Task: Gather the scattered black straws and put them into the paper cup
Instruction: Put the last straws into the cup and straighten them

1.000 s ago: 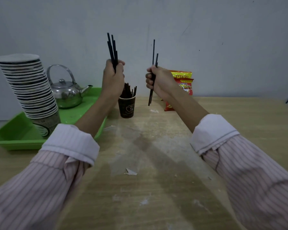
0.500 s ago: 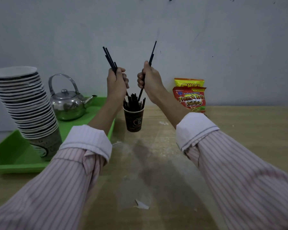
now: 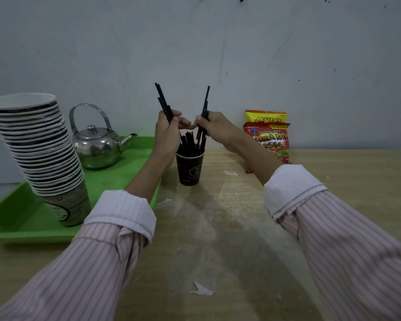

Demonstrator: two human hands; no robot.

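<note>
A dark paper cup [image 3: 189, 169] stands on the wooden table with several black straws [image 3: 190, 140] upright in it. Just above its left rim, my left hand [image 3: 166, 133] is closed around a bundle of black straws [image 3: 162, 100] whose tops lean left. My right hand [image 3: 214, 128] grips a few black straws [image 3: 206, 100] above the right rim; their tops lean right and their lower ends dip into the cup's mouth. The two hands nearly touch at the fingertips.
A green tray [image 3: 14, 228] on the left holds a tall leaning stack of paper cups [image 3: 39, 149] and a steel kettle [image 3: 97, 144]. Snack bags [image 3: 270, 135] lean on the wall at right. A paper scrap [image 3: 202, 290] lies on the table nearby.
Both hands have come down and together over the cup. The straw bundles, held apart and high before, now tilt outward with their lower ends at the cup's mouth.
</note>
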